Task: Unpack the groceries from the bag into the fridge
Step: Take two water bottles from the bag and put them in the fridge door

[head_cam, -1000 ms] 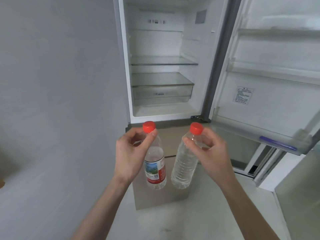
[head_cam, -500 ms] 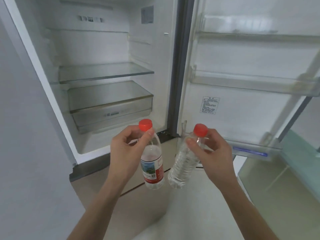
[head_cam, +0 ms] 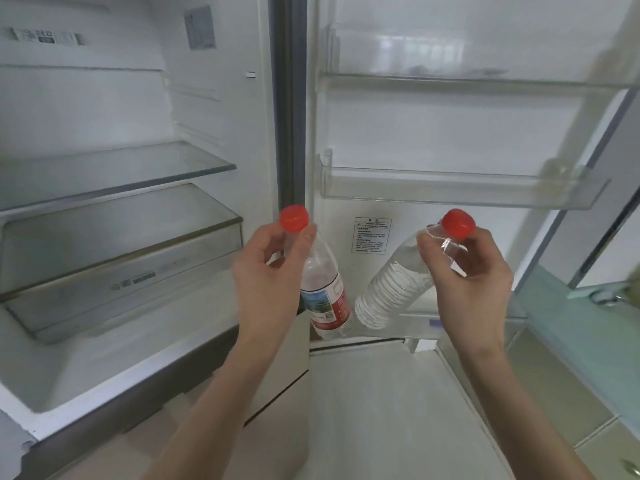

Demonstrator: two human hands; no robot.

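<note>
My left hand [head_cam: 270, 275] grips the neck of a red-capped water bottle [head_cam: 325, 292] that carries a red, white and blue label. It hangs nearly upright. My right hand [head_cam: 471, 282] grips the neck of a second red-capped water bottle [head_cam: 391, 289], clear and ribbed with no label showing, tilted with its base toward the left. Both bottles hang in front of the open fridge, near the inside of its open door [head_cam: 433, 133] and just above the lowest door bin [head_cam: 419, 323]. The grocery bag is out of view.
The fridge cavity on the left holds a glass shelf [head_cam: 114, 168] and a crisper drawer [head_cam: 121, 251] under a glass lid. Two clear door bins [head_cam: 450, 188] sit higher on the door. A pale green glass surface [head_cam: 581, 341] stands at the right, and pale floor lies below.
The view has moved closer to the fridge and swung toward the door. Both hands have carried their bottles forward and spread apart, toward the door's lower part.
</note>
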